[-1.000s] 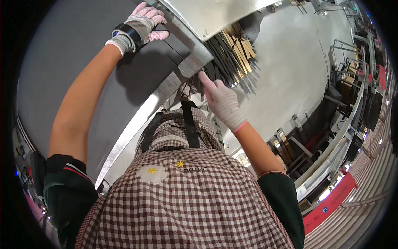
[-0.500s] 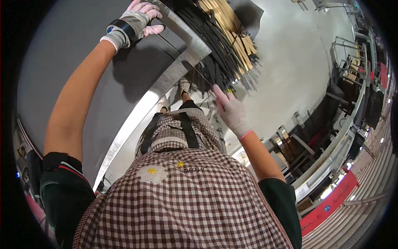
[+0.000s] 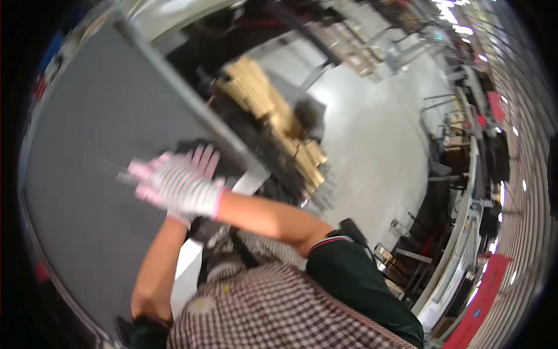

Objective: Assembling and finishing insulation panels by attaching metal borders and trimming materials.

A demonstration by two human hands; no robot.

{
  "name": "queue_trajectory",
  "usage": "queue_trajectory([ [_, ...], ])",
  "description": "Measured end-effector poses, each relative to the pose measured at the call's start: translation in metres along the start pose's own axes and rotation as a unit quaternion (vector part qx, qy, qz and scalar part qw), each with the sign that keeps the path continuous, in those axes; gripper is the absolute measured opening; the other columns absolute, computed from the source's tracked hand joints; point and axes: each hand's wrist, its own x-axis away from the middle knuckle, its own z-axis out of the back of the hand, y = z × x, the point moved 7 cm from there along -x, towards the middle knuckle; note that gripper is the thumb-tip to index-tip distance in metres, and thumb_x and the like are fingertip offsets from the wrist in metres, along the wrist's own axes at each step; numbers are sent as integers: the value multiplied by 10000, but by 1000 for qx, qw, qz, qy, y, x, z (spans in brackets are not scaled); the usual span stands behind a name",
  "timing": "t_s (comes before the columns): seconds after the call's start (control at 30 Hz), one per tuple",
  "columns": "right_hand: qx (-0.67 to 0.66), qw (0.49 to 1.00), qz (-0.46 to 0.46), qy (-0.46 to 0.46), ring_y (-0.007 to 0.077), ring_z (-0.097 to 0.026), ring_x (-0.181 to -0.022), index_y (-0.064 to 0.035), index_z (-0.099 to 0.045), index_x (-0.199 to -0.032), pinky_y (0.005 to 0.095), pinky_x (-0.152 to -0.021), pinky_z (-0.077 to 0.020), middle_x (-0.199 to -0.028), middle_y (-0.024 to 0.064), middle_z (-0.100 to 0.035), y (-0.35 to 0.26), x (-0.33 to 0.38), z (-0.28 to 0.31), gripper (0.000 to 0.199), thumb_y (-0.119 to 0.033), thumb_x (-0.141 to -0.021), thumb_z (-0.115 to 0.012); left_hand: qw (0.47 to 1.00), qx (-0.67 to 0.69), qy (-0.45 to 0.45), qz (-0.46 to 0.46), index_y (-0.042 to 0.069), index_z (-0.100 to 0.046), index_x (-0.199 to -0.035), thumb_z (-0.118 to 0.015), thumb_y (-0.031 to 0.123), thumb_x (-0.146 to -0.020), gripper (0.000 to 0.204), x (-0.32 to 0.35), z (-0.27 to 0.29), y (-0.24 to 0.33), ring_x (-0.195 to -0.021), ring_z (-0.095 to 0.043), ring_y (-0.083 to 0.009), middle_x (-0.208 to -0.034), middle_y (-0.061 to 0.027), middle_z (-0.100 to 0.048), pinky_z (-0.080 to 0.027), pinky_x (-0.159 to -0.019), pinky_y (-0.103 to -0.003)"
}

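Observation:
My right hand point(image 3: 183, 185), in a striped glove with pink fingertips, reaches across my left hand over the grey tabletop point(image 3: 87, 128). Its fingers are closed. A thin, pale, blade-like tool point(image 3: 124, 177) sticks out past its fingertips, too blurred to name surely. Most of my left hand point(image 3: 204, 161) is hidden underneath; its gloved fingers show stretched out beyond the right wrist, near the table edge. Dark patches, shadow or strips, lie around those fingers. Whether the left palm presses on anything is hidden.
A metal edge point(image 3: 192, 107) borders the table. Beyond it lie a pile of black strips point(image 3: 256, 139) and a stack of yellowish strips point(image 3: 253, 87). Pale floor point(image 3: 372, 145) stretches right, toward racks and a red banner point(image 3: 479, 302).
My right hand has swung from beyond the table edge leftward over the tabletop, crossing my left hand. The view has turned, and the left hand now appears lower in it.

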Motion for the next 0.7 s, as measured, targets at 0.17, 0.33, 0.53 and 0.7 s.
queue_trajectory([
  [0.17, -6, 971, -123, -204, 358, -630, -980, 4, -619, -1027, 434, -864, -499, -973, 221, -660, 122, -45, 3, 474, -430, -839, -580, 993, 109, 22, 49, 55, -529, -1296, -604, 306, -847, 520, 7, -37, -2, -1335, -381, -347, -1374, -174, -480, -220, -1137, -533],
  [0.33, -67, 905, -204, -367, 365, -647, -1007, 78, -655, -1068, 417, -885, -494, -1058, 306, -639, 187, -26, -50, 742, -602, -785, -576, 988, 145, 26, 55, 64, -529, -1281, -609, 267, -837, 496, -15, -11, 8, -1332, -377, -355, -1382, -155, -471, -232, -1126, -535],
  [0.53, -148, 877, -219, -401, 343, -627, -1065, 144, -604, -1132, 369, -922, -468, -1115, 293, -637, 198, -47, -62, 839, -586, -728, -693, 987, 147, 27, 57, 74, -533, -1270, -593, 285, -841, 481, -19, -5, -8, -1312, -395, -345, -1362, -144, -484, -254, -1113, -511],
  [0.7, -337, 780, -290, -440, 220, -577, -1028, 14, -608, -1171, 340, -908, -442, -1080, 124, -639, 100, -29, -30, 596, -452, -812, -700, 979, 154, -8, 132, 100, -626, -995, -546, 271, -751, 308, 10, 44, -19, -1062, -520, -277, -1100, -113, -581, -400, -884, -444],
])
